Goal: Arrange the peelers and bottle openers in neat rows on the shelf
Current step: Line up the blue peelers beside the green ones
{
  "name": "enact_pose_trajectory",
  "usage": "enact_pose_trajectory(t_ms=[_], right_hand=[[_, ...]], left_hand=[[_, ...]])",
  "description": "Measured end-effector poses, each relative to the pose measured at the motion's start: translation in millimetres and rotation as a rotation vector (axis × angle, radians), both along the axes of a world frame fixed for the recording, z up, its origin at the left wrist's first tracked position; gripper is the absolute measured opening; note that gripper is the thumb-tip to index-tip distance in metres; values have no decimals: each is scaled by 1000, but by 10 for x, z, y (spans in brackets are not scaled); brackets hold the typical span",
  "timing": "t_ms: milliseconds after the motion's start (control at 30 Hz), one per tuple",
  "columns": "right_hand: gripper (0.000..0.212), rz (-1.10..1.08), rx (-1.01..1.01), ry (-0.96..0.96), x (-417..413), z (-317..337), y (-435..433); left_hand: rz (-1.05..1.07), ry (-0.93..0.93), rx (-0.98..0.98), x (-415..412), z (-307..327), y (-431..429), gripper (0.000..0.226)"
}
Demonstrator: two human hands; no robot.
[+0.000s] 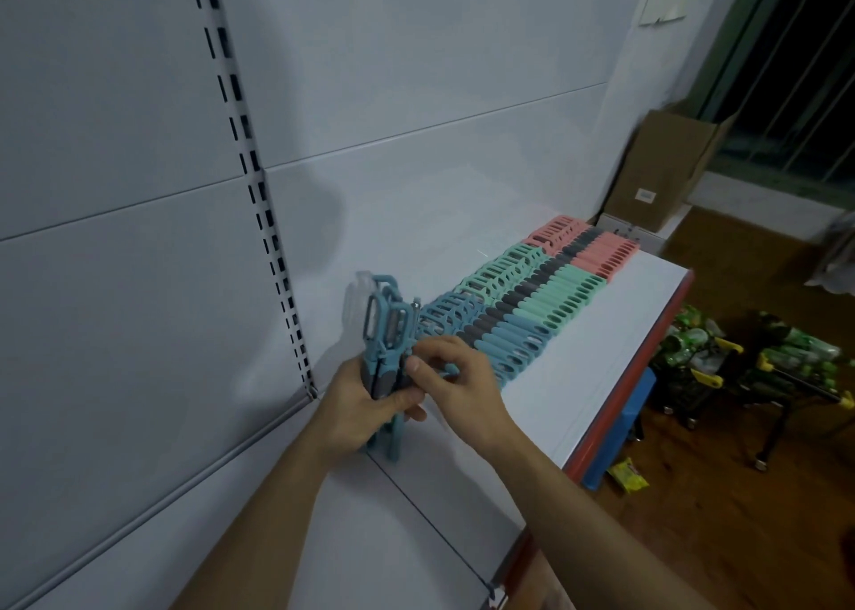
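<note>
**Sorting a handful of blue peelers at the near end of the row**

Your left hand [358,406] holds a bunch of blue peelers [386,332] upright, fingers clamped round the grey-and-blue handles, heads up, handle ends close to or touching the shelf [578,378], hard to say which. Your right hand [455,378] is pinching at the bunch, thumb and forefinger closed on one piece, seemingly to pull it free or square it up.

Landmark: the laid row [532,304] on the shelf. It runs away from the bunch in colour blocks: blue nearest, mint green next, pink at the far end, heads toward the back panel, handles toward the shelf's red front edge. The bunch sits just at the row's near end, on the blue side.

Step in hand, by my read: separating one blue piece to extend the blue block. Next move calls for laying it flat against the last blue one, same heading, handle ends lined up.

Pieces look slim, plastic, with slotted handles and grey grips; a clear blade guard may show on the rearmost, view is soft.
</note>
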State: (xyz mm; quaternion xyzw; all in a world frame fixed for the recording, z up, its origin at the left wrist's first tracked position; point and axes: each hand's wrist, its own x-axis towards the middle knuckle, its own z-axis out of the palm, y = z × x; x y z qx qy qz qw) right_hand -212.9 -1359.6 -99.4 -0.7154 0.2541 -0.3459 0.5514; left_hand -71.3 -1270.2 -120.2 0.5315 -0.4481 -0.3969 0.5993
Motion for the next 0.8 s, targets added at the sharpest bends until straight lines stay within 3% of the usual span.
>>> enact_pose_trajectory(t_ms=[133, 267, 300, 433, 567, 667, 800], right_hand=[[17, 58, 220, -152, 12, 46, 66], [12, -34, 309, -240, -29, 96, 32], [12, -31, 305, -232, -44, 106, 19], [8, -70, 124, -108, -123, 35, -70], [30, -81, 92, 29, -187, -41, -131], [34, -87, 34, 64, -241, -67, -151], [23, -194, -296, 241, -263, -108, -187]], left_hand=[[11, 9, -8, -17, -4, 6, 34], [244, -111, -40, 29, -3, 10, 5], [316, -146, -25, 41, -19, 6, 13], [487, -339, 33, 95, -84, 8, 24], [587, -398, 16, 80, -70, 6, 23], [603, -399, 53, 91, -75, 18, 22], [527, -356, 133, 128, -32, 62, 19]])
